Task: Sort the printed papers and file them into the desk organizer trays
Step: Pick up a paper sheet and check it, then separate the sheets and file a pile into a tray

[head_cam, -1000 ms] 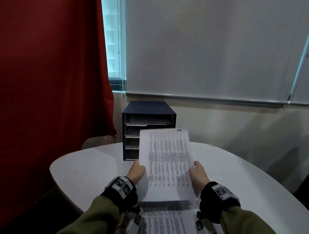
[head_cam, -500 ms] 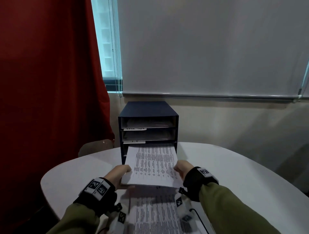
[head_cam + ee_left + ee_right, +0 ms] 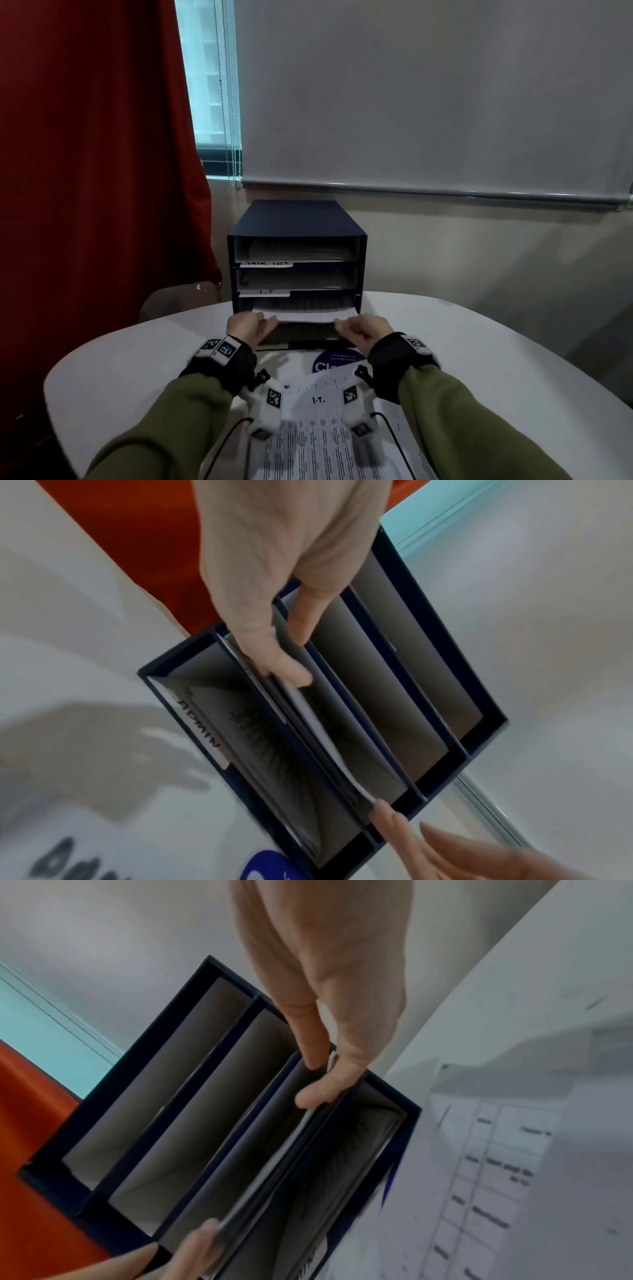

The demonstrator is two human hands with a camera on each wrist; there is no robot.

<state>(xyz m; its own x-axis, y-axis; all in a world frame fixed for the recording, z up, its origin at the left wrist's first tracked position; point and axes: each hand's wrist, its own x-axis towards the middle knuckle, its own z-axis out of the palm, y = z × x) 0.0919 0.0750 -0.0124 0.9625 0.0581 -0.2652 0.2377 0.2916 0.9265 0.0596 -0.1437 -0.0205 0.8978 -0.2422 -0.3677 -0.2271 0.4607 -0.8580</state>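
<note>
A dark navy desk organizer (image 3: 296, 236) stands at the back of the white table, with trays labelled "TASK LIST" (image 3: 266, 263), "I.T" (image 3: 265, 292) and, at the bottom, "ADMIN" (image 3: 200, 731). A printed sheet (image 3: 305, 313) lies flat, most of it inside the third tray from the top. My left hand (image 3: 270, 322) pinches its near left corner and my right hand (image 3: 340, 323) pinches its near right corner. The wrist views show each pinch on the sheet's edge: left hand (image 3: 294, 664), right hand (image 3: 318, 1081). The upper two trays hold papers.
A stack of printed papers (image 3: 322, 428), headed "I.T.", lies on the table (image 3: 479, 342) under my forearms. A blue round printed item (image 3: 337, 363) sits between the stack and the organizer. A red curtain (image 3: 102, 171) hangs at the left, a window blind behind.
The sheet went from upright in front of me to flat, then slid forward into the third tray. Both hands moved forward with it up to the organizer's front.
</note>
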